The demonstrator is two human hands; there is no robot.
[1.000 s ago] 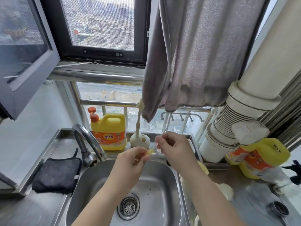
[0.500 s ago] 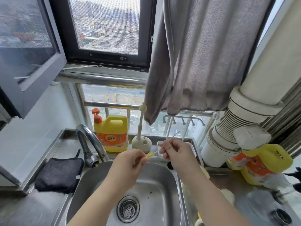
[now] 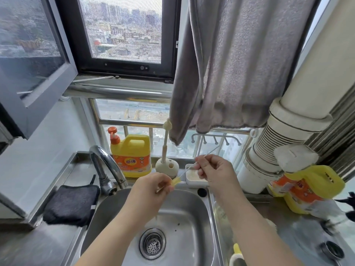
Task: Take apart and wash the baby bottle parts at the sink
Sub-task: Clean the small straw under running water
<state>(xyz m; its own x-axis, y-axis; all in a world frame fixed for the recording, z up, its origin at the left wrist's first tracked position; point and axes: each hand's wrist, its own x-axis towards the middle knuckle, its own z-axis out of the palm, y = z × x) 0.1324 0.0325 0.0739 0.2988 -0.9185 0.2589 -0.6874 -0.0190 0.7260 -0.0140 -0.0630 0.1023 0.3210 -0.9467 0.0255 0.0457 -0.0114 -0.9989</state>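
Over the steel sink (image 3: 192, 212), the left hand (image 3: 151, 191) pinches a small yellow bottle part (image 3: 175, 182) at its fingertips, while the right hand (image 3: 215, 171) pinches a thin straw brush (image 3: 189, 168) whose tip enters that part. Two yellow detergent jugs (image 3: 132, 156) sit on the steel counter, below an open window (image 3: 123, 31).

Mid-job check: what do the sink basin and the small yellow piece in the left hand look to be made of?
Sink basin: stainless steel by the look, brushed grey with soft reflections. Small yellow piece, pinched in the left hand: translucent pale yellow, probably silicone or soft plastic; too small to be sure.
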